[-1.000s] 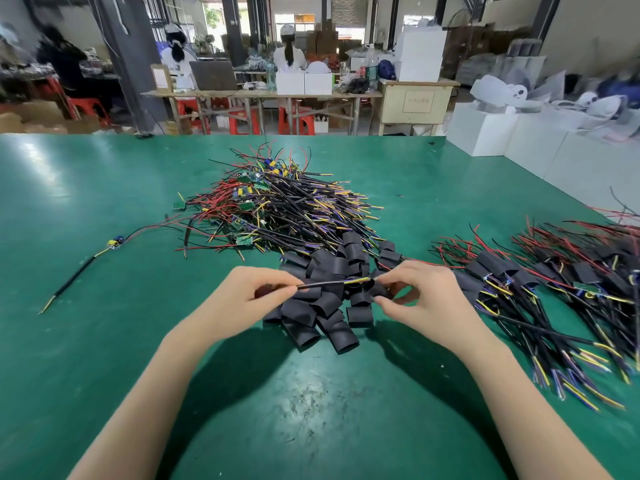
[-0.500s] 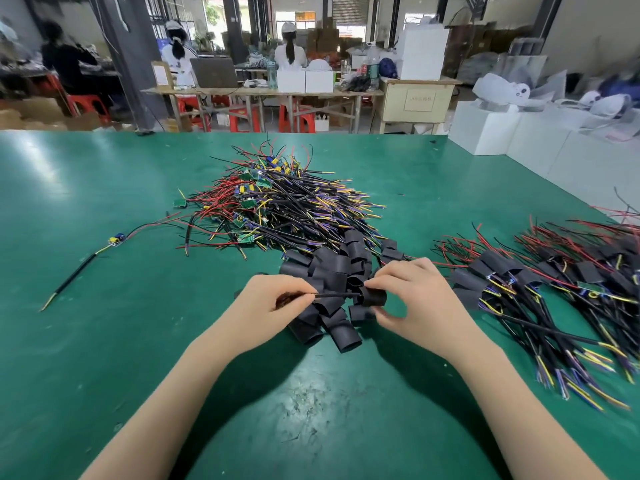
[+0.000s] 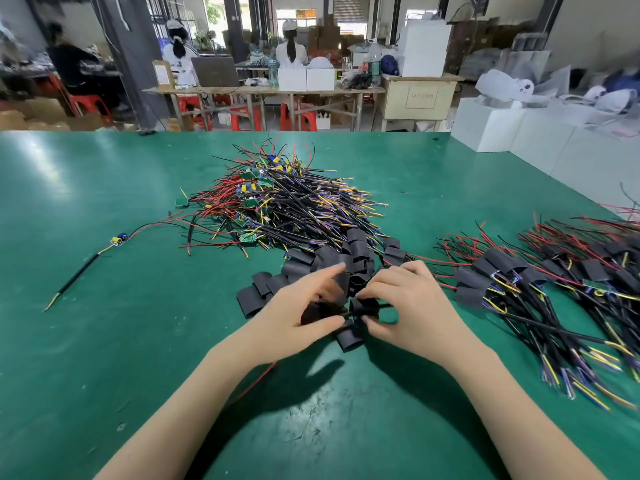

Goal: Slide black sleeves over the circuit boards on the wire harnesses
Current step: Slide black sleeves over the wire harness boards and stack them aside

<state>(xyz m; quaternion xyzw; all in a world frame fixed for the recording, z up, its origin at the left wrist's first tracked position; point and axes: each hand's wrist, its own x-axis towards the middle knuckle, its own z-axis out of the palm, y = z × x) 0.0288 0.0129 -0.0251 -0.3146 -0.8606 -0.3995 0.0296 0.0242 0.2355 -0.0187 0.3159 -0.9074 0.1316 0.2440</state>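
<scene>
My hands meet over the pile of loose black sleeves (image 3: pixel 332 261) so a new one is easy to reach. My right hand (image 3: pixel 408 306) pinches one black sleeve (image 3: pixel 365 306) on its wire. My left hand (image 3: pixel 304 317) is blurry; I think it holds the wire end steady. Bare harnesses (image 3: pixel 277 206) wait behind on the green counter (image 3: pixel 104 341), and done ones (image 3: pixel 540 289) lie to the right.
</scene>
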